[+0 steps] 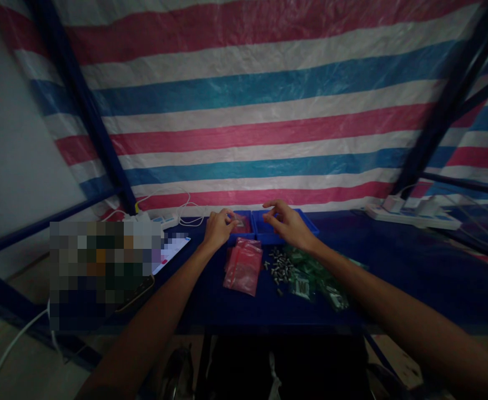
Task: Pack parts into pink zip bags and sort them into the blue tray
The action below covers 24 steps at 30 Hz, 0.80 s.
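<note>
My left hand (pixel 219 229) is at the left blue tray (pixel 250 235), its thumb and forefinger curled together beside a red plastic bag (pixel 241 224) lying in that tray. Whether the fingertips grip anything is too small to tell. Over the right blue tray (pixel 308 221) hangs my right hand (pixel 287 223), fingers apart and nothing visible in them. In front of the trays lies a stack of flat red plastic bags (pixel 244 269). Loose metal screws or bolts (pixel 281 265) are scattered to its right. Green-tinted clear bags (pixel 304 284) with small metal parts lie partly under my right forearm.
A lit phone or tablet (pixel 172 254) lies on the blue table (pixel 393 266) at left, next to a blurred-out patch. White power strips (pixel 414 215) with cables stand at the back right and back left. A striped sheet (pixel 268 111) hangs behind, between blue metal posts (pixel 81 100).
</note>
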Available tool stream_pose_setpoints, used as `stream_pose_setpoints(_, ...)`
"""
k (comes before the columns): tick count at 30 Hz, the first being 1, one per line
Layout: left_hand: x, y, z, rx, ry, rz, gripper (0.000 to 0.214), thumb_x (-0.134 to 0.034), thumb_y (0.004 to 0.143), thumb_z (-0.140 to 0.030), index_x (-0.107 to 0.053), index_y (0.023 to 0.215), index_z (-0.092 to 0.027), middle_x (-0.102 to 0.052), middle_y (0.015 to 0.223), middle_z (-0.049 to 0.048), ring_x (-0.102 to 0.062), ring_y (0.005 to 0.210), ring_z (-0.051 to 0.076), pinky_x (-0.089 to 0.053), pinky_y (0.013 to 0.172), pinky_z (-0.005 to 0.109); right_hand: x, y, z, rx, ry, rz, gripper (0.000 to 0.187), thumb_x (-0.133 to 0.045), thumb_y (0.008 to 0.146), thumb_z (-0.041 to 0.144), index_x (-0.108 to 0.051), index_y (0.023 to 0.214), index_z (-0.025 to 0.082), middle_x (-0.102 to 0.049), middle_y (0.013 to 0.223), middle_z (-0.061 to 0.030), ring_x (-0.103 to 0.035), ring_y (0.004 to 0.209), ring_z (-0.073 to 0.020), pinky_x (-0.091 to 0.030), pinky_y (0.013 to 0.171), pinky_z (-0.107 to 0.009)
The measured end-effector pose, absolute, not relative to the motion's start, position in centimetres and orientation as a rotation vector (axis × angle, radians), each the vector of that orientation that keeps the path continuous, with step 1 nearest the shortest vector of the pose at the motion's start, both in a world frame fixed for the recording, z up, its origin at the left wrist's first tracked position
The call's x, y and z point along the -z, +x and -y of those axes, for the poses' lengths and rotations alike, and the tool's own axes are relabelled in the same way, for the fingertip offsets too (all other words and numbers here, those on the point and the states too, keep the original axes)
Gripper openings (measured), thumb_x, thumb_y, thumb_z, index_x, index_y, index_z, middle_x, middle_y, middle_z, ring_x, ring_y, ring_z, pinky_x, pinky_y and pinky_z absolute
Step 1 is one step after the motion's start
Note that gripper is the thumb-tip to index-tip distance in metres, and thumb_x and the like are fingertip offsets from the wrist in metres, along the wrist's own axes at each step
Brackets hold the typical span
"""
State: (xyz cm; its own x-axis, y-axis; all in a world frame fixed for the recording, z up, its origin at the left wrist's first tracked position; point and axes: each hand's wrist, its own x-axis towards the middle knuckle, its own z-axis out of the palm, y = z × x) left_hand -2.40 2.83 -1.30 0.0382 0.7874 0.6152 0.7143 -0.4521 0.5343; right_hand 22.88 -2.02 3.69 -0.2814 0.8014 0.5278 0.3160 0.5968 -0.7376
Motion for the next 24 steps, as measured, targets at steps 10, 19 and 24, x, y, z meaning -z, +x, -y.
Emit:
stream_pose_setpoints(10, 0.1, -1.9, -1.3, -1.263, 2.531, -1.626, 0.035, -0.048, 0.107, -0.044, -0.075, 0.105, -0.021, -0.071, 0.127, 0.0100, -0.046, 0.136, 0.033, -0.037, 0.118, 0.056, -3.7, 23.0, 2.0, -0.620, -0.939, 1.884, 0.033, -0.061, 0.096, 0.044, -0.059, 0.119, 0.021, -0.066, 0.090, -0.0035, -0.059, 0.060, -0.0146, -0.046, 0.054, -0.030)
stream_pose_setpoints(19, 0.3, -1.8, -1.0, -0.707, 2.568, -1.740, 0.047, -0.034, 0.108, -0.046, -0.055, 0.143, -0.023, -0.055, 0.156, 0.0063, -0.024, 0.158, 0.041, -0.022, 0.127, 0.063, -3.3, 23.0, 1.7, -0.630, -0.973, 1.931, 0.033, -0.059, 0.098, 0.047, -0.063, 0.117, 0.020, -0.067, 0.089, -0.0054, -0.059, 0.061, -0.0159, -0.045, 0.056, -0.032)
stream_pose_setpoints(24, 0.5, -2.2, -2.1, -0.668, 2.579, -1.674, 0.050, -0.040, 0.104, -0.041, -0.054, 0.147, -0.020, -0.056, 0.155, 0.0097, -0.034, 0.153, 0.038, -0.027, 0.126, 0.059, -3.3, 22.9, 1.9, -0.630, -0.950, 2.006, 0.033, -0.058, 0.099, 0.046, -0.064, 0.118, 0.020, -0.068, 0.089, -0.0064, -0.058, 0.064, -0.0168, -0.044, 0.058, -0.032)
